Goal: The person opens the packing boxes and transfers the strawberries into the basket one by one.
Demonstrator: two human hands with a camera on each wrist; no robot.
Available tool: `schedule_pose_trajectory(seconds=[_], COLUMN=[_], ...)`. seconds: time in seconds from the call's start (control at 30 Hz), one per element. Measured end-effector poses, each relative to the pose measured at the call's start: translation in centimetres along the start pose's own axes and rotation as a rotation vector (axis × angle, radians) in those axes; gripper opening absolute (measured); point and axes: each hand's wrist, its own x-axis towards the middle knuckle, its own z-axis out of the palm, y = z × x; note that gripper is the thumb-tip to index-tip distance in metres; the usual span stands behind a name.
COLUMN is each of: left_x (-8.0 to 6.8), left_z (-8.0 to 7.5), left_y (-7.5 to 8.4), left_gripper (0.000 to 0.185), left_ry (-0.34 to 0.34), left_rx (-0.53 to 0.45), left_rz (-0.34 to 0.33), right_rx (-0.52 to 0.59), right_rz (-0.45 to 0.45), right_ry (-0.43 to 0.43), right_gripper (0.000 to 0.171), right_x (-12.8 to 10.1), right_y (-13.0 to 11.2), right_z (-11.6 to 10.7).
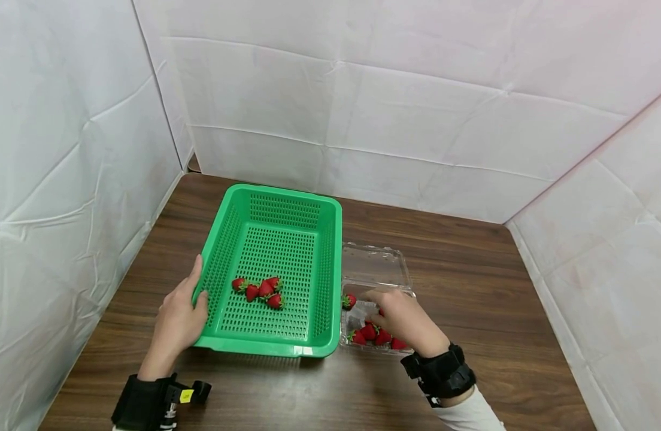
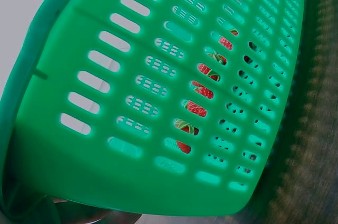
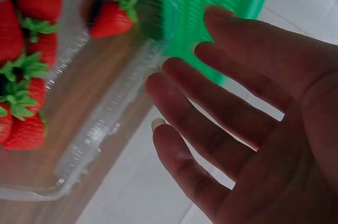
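My left hand (image 1: pixel 179 317) grips the left rim of a green perforated plastic basket (image 1: pixel 337 269), its thumb at the rim. Several red strawberries (image 1: pixel 266 288) lie together on the basket floor; through the wall slots, the left wrist view catches parts of them. Over a clear plastic clamshell box (image 1: pixel 357 314) hovers my right hand (image 3: pixel 248 113), fingers apart and slightly bent, holding nothing. Inside that box, several strawberries (image 1: pixel 369 332) cluster near the front, and one strawberry (image 3: pixel 112 20) sits apart by the left side. The hand hides part of the box in the head view.
The box's transparent lid (image 1: pixel 375 266) is folded back behind it, close beside the basket's right wall. Both stand on a dark brown wooden table (image 1: pixel 460 281). White sheeting (image 1: pixel 417 120) encloses the table's back and sides. Each wrist wears a black strap (image 1: pixel 443 372).
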Motion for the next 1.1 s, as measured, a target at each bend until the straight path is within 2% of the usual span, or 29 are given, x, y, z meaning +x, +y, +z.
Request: schedule_pose_trajectory(seconds=[0.23, 0.47, 0.77, 1.0, 1.1], left_x=[0.0, -0.1, 0.0, 0.0, 0.0], left_z=[-0.1, 0.0, 0.1, 0.1, 0.0], left_y=[-0.1, -0.1, -0.1, -0.1, -0.1], left_gripper=[0.069, 0.069, 0.069, 0.069, 0.069], left_ry=[0.007, -0.009, 0.006, 0.011, 0.010], left_rx=[0.000, 0.004, 0.005, 0.004, 0.002], left_rz=[0.005, -0.005, 0.013, 0.023, 0.022], right_rx=[0.024, -0.023, -0.033, -0.053, -0.054], right_rz=[0.001, 0.019, 0.029, -0.013, -0.019], right_ry=[-0.086, -0.145, -0.180, -0.156, -0.153], right_gripper=[0.045, 0.045, 0.037, 0.026, 0.027], right_x=[1.2, 2.4, 3.3, 3.6, 3.8], right_y=[0.7, 0.4, 0.7, 0.7, 0.6], right_z=[1.1, 1.7, 2.6, 3.0, 3.0])
